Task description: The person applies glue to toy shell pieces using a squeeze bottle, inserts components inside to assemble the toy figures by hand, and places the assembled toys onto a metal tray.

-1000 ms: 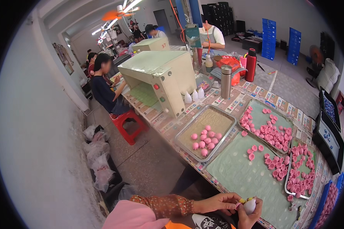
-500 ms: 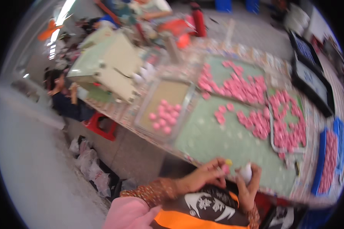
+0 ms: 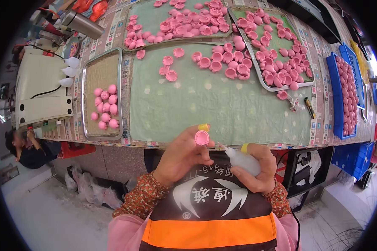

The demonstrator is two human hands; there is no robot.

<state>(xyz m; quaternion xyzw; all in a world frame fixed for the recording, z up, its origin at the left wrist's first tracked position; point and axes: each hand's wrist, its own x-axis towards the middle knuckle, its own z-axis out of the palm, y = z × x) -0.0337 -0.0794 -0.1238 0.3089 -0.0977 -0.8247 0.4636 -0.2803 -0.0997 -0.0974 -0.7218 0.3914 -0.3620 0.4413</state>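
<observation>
A pink half-shell (image 3: 202,137), its hollow side turned up, is pinched between the fingers of the left hand (image 3: 182,152) at the near edge of the desk (image 3: 324,98). A white squeeze bottle (image 3: 244,162) is gripped by the right hand (image 3: 265,167), the fingers curled around its body; its thin nozzle is pointed at the shell — the tip just beside it. A yellow band (image 3: 203,126) is worn on a left finger, and another can be seen on the right hand. Ahead, a green cloth (image 3: 188,113) is spread, with loose pink shells (image 3: 215,66) scattered across its far part. Pink balls (image 3: 112,99) are held in a metal tray (image 3: 121,79) at left — more shells are carried by the right-hand tray (image 3: 255,69).
</observation>
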